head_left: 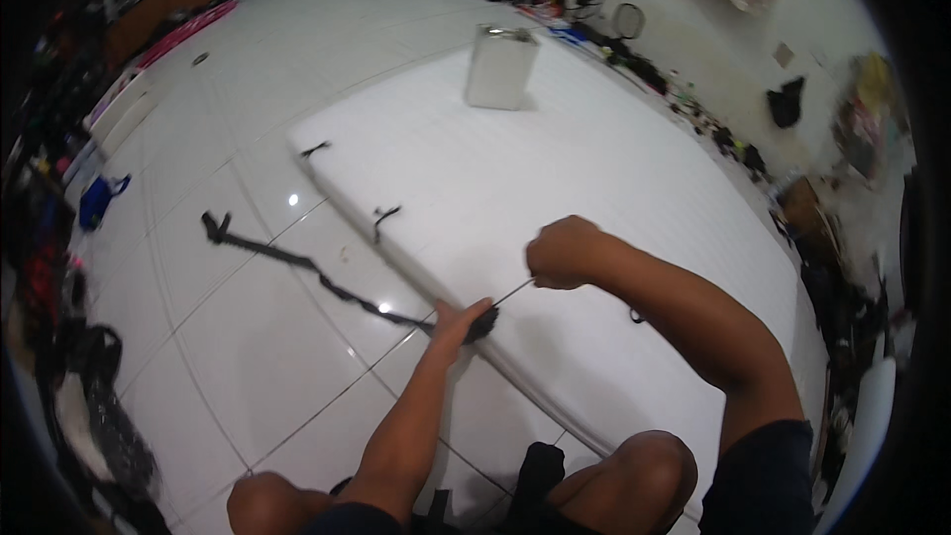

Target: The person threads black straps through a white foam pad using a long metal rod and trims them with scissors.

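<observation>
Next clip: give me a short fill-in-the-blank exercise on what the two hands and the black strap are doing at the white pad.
1. The left hand presses a black strap against the edge of the white ____.
2. The right hand is closed into a ____, pulling a thin thread taut.
3. The strap's free end trails across the tiled ____.
4. A metal can stands on the pad's ____ end.

Missing words: pad; fist; floor; far

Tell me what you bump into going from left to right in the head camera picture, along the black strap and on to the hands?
Blue bag → black strap on the floor tiles → left hand pressing the strap at the white mat's edge → right hand, closed and pulling a thin thread.
</observation>
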{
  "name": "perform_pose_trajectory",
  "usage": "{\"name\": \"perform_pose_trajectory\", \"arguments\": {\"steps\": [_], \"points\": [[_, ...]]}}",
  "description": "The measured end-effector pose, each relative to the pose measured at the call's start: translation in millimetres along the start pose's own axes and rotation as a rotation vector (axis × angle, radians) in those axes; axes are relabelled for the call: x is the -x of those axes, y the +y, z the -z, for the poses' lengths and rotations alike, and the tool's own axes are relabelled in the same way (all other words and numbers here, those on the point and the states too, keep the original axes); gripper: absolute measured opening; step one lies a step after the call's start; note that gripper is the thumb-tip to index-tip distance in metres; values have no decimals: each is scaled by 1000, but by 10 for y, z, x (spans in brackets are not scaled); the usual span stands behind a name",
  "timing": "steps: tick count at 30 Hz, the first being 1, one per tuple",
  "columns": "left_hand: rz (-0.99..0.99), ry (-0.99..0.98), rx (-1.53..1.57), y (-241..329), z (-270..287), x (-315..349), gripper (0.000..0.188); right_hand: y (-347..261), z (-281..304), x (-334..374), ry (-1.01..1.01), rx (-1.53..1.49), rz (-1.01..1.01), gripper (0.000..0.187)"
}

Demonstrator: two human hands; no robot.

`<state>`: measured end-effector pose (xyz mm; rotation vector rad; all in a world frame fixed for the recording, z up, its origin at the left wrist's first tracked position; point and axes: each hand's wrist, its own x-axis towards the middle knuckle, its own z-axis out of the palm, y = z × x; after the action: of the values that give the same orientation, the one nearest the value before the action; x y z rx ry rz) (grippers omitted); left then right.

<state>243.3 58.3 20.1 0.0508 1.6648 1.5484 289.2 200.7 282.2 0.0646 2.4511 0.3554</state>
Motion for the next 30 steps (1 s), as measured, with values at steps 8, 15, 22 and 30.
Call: {"name": "perform_pose_trajectory", "arguments": {"steps": [8, 15, 22, 30], "points": [[21, -9, 326, -557, 130, -452, 121, -58, 447, 220, -31, 39, 134, 29], [-62, -84, 421, -673, 229, -507, 99, 498, 1392, 1432, 325, -106, -75, 30], [-146, -62, -138, -463, 322, -324, 96, 482, -1303, 1017, 554, -911, -534, 43], [-28, -187, -436, -275, 392, -205, 92, -199, -3405, 94, 826, -495, -782, 40]]}}
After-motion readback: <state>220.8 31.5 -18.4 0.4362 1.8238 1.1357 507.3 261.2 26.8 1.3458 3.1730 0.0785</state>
